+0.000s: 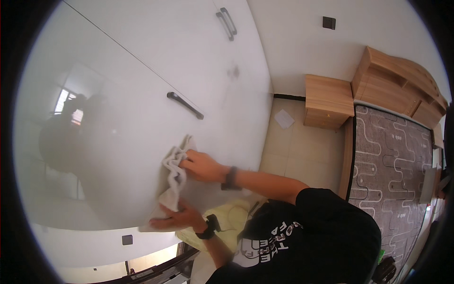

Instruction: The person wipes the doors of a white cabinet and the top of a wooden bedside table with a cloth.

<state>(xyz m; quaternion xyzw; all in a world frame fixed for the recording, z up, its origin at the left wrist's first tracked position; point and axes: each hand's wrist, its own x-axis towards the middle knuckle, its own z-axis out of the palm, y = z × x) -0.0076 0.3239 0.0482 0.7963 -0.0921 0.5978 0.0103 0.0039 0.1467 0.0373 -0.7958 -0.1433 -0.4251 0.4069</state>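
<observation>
A crumpled off-white cloth (174,173) is bunched against the glossy white cabinet door (127,142). My right hand (204,166), with a dark band on the wrist, grips the upper part of the cloth, its fingers curled into the folds. Lower down, my left hand (178,218) holds the cloth's bottom end between thumb and fingers; a dark watch sits on that wrist, and the fingers are slightly blurred. Above the cloth, a dark bar handle (185,105) is fixed beside the door seam.
Two more handles (227,23) sit higher on the cabinet. Something pale yellow (227,215) lies below my right forearm. To the right stand a wooden nightstand (326,102) and a bed with a patterned grey-brown mattress (388,184). A white sheet (284,119) lies on the tiled floor.
</observation>
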